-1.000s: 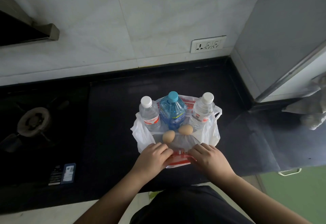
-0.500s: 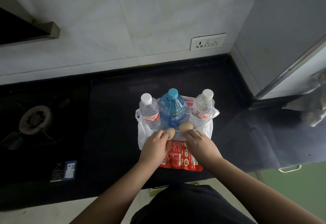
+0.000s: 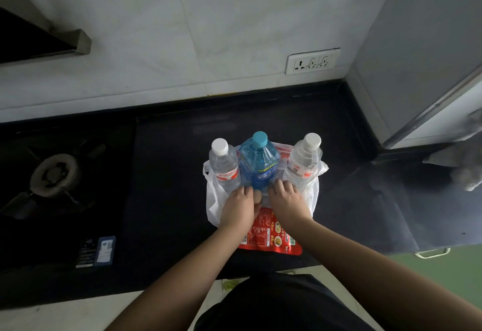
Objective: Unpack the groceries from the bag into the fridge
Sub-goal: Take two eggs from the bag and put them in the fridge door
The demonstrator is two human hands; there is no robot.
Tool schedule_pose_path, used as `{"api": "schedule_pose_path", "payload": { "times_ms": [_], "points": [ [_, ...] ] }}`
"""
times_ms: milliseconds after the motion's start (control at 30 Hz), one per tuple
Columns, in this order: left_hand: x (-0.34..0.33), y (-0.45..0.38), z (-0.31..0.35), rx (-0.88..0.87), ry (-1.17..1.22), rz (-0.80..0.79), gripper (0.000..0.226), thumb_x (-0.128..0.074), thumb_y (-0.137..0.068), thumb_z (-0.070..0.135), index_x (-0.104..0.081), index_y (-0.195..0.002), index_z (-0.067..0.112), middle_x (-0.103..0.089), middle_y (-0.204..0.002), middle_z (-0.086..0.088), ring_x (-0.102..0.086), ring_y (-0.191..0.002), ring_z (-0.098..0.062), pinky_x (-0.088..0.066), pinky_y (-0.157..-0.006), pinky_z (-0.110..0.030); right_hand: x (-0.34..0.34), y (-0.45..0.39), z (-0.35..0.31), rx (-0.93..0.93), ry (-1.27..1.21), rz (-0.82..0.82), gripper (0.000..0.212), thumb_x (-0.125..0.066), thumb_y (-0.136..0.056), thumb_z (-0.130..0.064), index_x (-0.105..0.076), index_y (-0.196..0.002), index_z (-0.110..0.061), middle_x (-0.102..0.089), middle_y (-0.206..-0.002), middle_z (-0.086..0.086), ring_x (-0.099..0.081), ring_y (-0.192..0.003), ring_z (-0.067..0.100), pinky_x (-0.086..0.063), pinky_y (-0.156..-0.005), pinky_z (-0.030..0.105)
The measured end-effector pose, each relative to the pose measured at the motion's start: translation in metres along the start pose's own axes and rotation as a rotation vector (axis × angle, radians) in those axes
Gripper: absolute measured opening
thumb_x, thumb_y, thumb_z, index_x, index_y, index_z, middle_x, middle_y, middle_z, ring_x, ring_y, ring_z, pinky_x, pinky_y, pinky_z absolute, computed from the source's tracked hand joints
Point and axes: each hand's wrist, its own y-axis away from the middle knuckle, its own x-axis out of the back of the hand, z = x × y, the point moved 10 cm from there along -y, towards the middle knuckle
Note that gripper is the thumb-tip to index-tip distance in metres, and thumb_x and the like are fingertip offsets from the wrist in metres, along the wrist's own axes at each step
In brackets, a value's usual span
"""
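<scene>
A person looks down at a white plastic bag standing open on a dark counter. Both bare hands reach into the bag's mouth. The left hand has its fingers curled over a pale brown egg, which peeks out on the thumb side, between the two hands. The right hand has its fingers curled down over something inside the bag; what it holds is hidden under the hand, so its grip cannot be told.

Just beyond the fingertips, three bottles stand upright in a row at the far side of the bag. A clear bottle with a white cap stands past the left hand's knuckles. A blue bottle with a blue cap stands in the middle, beyond the gap between the hands. A second clear bottle with a white cap stands past the right hand's fingers. A red printed packet lies flat under both wrists, sticking out of the bag toward the person.

Well to the left of the left hand is a gas burner. A wall socket sits on the pale wall beyond the bottles. The grey fridge stands well to the right of the right hand, its door shut.
</scene>
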Motion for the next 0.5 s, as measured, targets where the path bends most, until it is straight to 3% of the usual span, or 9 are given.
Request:
{"api": "schedule_pose_path", "payload": {
  "times_ms": [100, 267, 500],
  "points": [
    [-0.003, -0.003, 0.002, -0.017, -0.059, -0.026, 0.04, -0.056, -0.093, 0.036, -0.052, -0.123, 0.01, -0.06, -0.119, -0.008, -0.059, -0.106, -0.022, -0.045, -0.087, -0.03, 0.0, 0.001, 0.002, -0.029, 0.001, -0.014, 0.036, -0.048, -0.092, -0.009, -0.048, -0.127, -0.008, -0.051, -0.125, 0.012, -0.051, -0.111, 0.029, -0.045, -0.093, 0.037],
    [-0.004, -0.003, 0.0, 0.001, -0.055, -0.037, 0.043, -0.056, -0.095, 0.025, -0.046, -0.134, 0.01, -0.056, -0.127, -0.007, -0.058, -0.111, -0.022, -0.045, -0.091, -0.029, -0.012, 0.0, 0.009, -0.073, -0.024, -0.121, 0.055, -0.051, -0.091, -0.007, -0.032, -0.142, -0.009, -0.047, -0.135, 0.014, -0.049, -0.12, 0.032, -0.045, -0.096, 0.037],
    [0.029, 0.01, -0.002, 0.04, 0.184, 0.015, 0.04, -0.064, -0.088, 0.029, -0.052, -0.123, 0.017, -0.058, -0.118, -0.001, -0.056, -0.107, -0.017, -0.047, -0.087, -0.029, -0.002, 0.005, 0.016, -0.127, -0.183, -0.13, 0.05, -0.059, -0.09, -0.015, -0.038, -0.135, -0.016, -0.049, -0.131, 0.008, -0.049, -0.119, 0.027, -0.047, -0.093, 0.035]
  ]
}}
